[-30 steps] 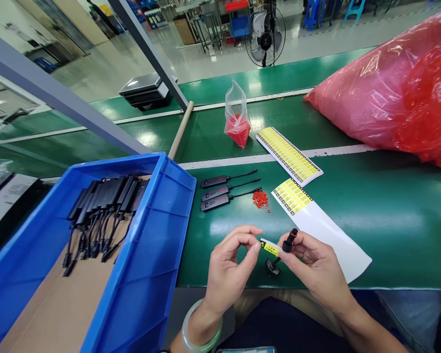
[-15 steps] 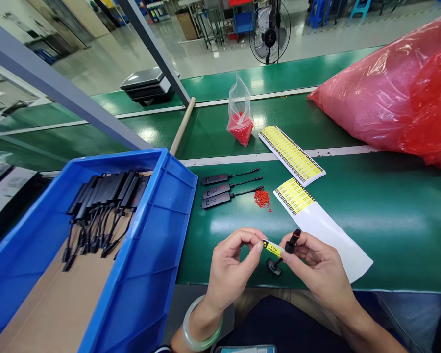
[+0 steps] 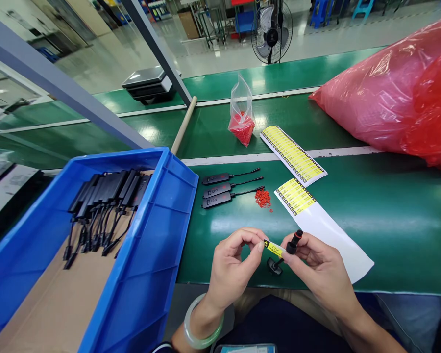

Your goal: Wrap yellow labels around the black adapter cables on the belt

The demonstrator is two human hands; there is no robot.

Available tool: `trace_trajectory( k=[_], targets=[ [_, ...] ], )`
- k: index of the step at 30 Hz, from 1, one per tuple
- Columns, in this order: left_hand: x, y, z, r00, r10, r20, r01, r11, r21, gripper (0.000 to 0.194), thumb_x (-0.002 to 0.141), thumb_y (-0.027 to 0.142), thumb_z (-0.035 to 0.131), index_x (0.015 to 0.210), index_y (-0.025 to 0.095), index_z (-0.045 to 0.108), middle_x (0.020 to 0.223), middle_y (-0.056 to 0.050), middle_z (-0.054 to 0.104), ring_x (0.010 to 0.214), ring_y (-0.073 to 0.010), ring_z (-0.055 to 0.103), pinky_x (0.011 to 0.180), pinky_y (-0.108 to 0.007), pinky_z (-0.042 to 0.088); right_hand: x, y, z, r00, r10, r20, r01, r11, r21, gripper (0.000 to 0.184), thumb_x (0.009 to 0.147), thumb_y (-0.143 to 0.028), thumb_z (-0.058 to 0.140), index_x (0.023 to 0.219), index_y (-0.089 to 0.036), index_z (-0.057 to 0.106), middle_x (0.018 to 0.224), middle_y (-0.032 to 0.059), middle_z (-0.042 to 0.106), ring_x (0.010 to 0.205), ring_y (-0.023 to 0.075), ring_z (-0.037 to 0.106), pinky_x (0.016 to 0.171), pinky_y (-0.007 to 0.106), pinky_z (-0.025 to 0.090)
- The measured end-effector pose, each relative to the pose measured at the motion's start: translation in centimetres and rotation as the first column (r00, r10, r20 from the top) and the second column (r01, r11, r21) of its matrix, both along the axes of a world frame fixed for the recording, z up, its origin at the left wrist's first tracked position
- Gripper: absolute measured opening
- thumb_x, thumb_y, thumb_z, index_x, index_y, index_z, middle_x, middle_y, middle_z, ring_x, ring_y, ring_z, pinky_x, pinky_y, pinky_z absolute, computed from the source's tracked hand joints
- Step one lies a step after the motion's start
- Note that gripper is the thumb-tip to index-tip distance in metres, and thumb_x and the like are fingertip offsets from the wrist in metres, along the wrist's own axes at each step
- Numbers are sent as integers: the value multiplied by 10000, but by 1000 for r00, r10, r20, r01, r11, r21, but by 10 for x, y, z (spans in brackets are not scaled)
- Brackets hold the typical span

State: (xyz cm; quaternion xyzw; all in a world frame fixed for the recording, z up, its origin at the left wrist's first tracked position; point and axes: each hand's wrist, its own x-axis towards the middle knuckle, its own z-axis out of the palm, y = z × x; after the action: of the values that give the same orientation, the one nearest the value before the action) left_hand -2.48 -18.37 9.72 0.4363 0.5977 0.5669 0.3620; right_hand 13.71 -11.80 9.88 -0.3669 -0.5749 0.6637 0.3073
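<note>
Label (image 3: 274,249) steady beside the plug (image 3: 294,242), little changed in a second

Over the last second the whole view has drifted slightly, carrying bench (image 3: 400,220) and hands alike, but the grip looks the same. The left hand (image 3: 232,262) pinches the label's left end between thumb and forefinger, its other fingers curled. The right hand (image 3: 320,264) grips the black plug, tip up and tilted, with the thumb at the label's right end. The two hands are apart, joined only by the yellow strip marked 12V. Whether the label touches the cable below the plug cannot be told; the thumb covers that spot. The cable leads down to a black end piece (image 3: 274,266) near the bench edge.

What this steadiness means is a judgement: the strip, free of any backing sheet, seems to be under careful placing at the cable, and it is not wrapped round anything in view.

Nothing else on the bench has been shifted: three units (image 3: 216,190) lie in a row, red rings (image 3: 262,198) heaped by the nearest one's cable tip. The near sheet (image 3: 329,235), part bare, lies beyond the right hand; more units fill the upper part of the blue crate (image 3: 158,235)
</note>
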Motion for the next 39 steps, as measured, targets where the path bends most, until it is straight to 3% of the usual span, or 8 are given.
trace_trajectory(
  k=[11, 18, 22, 25, 27, 30, 34, 39],
  targets=[
    [2, 0, 0, 999, 31, -17, -31, 1000, 0, 105, 878, 160, 611, 774, 164, 622, 829, -50, 675, 787, -155, 634, 725, -257, 507, 0, -1, -2, 1000, -8, 15, 8, 1000, 17, 101, 868, -278, 658, 814, -198, 629, 787, 9, 641, 698, 138, 629, 660, 241, 549],
    [8, -1, 0, 991, 99, -88, -97, 995, 24, 97, 871, 155, 610, 776, 166, 622, 823, -48, 666, 754, -151, 617, 669, -249, 487, -1, -8, -8, 993, -108, 53, 100, 986, 132, 81, 856, -252, 671, 855, -218, 598, 800, 11, 676, 684, 149, 661, 628, 249, 568],
    [12, -2, 0, 987, 125, -96, -122, 992, 37, 94, 868, 158, 615, 775, 166, 624, 824, -47, 666, 755, -152, 617, 669, -248, 486, -6, -11, -8, 967, -252, -25, 252, 950, 181, 255, 848, -186, 668, 1007, -263, 485, 743, -43, 637, 654, 126, 646, 613, 222, 556],
    [13, -2, -2, 992, 120, -40, -118, 992, 49, 95, 873, 168, 622, 778, 171, 623, 816, -39, 658, 754, -145, 609, 675, -243, 483, -6, -14, -8, 964, -261, -53, 266, 940, 214, 337, 867, -151, 635, 1107, -280, 437, 761, -48, 636, 671, 116, 645, 642, 215, 554],
    [14, 0, -3, 989, 144, 33, -146, 986, 77, 14, 872, 183, 637, 872, 188, 623, 848, -32, 647, 770, -140, 596, 701, -245, 486, -4, -15, -8, 963, -264, -53, 269, 934, 235, 348, 880, -142, 618, 1138, -285, 434, 796, -36, 643, 704, 116, 653, 668, 214, 558],
    [18, 3, -3, 996, 69, 55, -75, 992, 103, 200, 844, 270, 687, 1015, 204, 607, 933, -45, 608, 813, -153, 568, 731, -266, 484, 0, -16, -7, 965, -257, -55, 262, 931, 254, 359, 884, -134, 619, 1154, -291, 442, 836, -26, 648, 739, 116, 664, 691, 211, 566],
    [30, 9, 3, 988, -126, -88, 135, 986, 99, 189, 903, 258, 594, 731, 183, 569, 726, -22, 553, 703, -150, 527, 656, -274, 437, 4, -19, -6, 970, -229, -77, 242, 932, 271, 341, 883, -127, 617, 1138, -289, 458, 853, -20, 646, 746, 117, 671, 680, 204, 580],
    [31, 16, 3, 988, -40, -149, 65, 984, 166, 266, 922, 222, 548, 658, 196, 522, 636, -2, 509, 633, -149, 489, 612, -289, 394, 13, -18, -8, 972, -229, -59, 235, 919, 316, 321, 893, -140, 608, 1139, -289, 466, 847, -13, 659, 745, 131, 672, 667, 220, 586]
  ],
)
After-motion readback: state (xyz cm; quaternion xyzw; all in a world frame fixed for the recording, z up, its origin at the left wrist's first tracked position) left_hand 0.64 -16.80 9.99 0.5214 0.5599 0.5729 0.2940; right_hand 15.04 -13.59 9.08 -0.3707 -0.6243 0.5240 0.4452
